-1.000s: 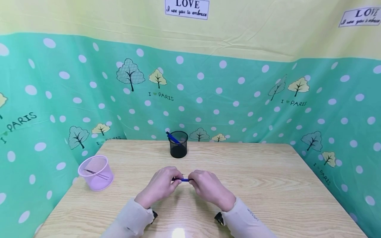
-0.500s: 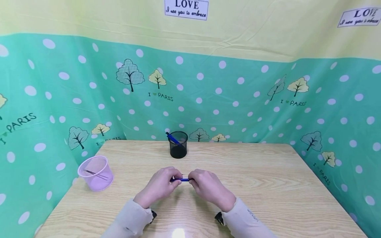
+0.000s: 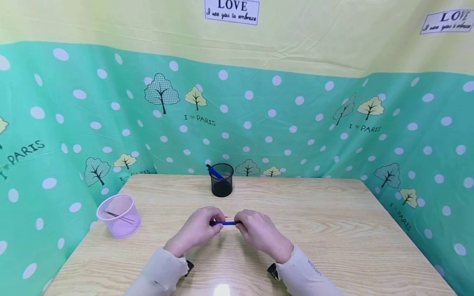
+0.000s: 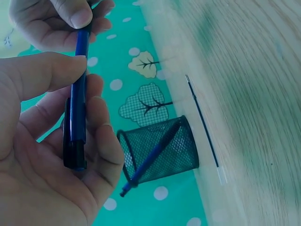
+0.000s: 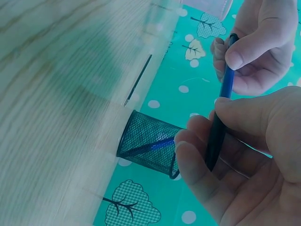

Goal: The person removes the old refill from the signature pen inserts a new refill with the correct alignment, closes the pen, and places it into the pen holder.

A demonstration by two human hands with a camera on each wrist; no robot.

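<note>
A blue ballpoint pen (image 3: 228,223) with a black clip and a dark front end is held level between both hands. My left hand (image 3: 198,227) pinches its blue barrel near the clip end, thumb against fingers, as the left wrist view shows. At the dark front end, my right hand (image 5: 263,136) pinches the pen between thumb and fingers. A thin dark pen refill (image 4: 203,125) lies on the table just beyond the hands.
Farther back stands a black mesh pen holder (image 3: 221,188) with another blue pen (image 3: 216,172) leaning in it. At the left edge of the wooden table (image 3: 314,246), a purple cup (image 3: 126,229) contains thin dark sticks (image 3: 120,216). A patterned curtain (image 3: 259,107) surrounds the table.
The left hand has shifted slightly left, and a bit more of the blue barrel and its black end shows. The right hand stays almost in place.
</note>
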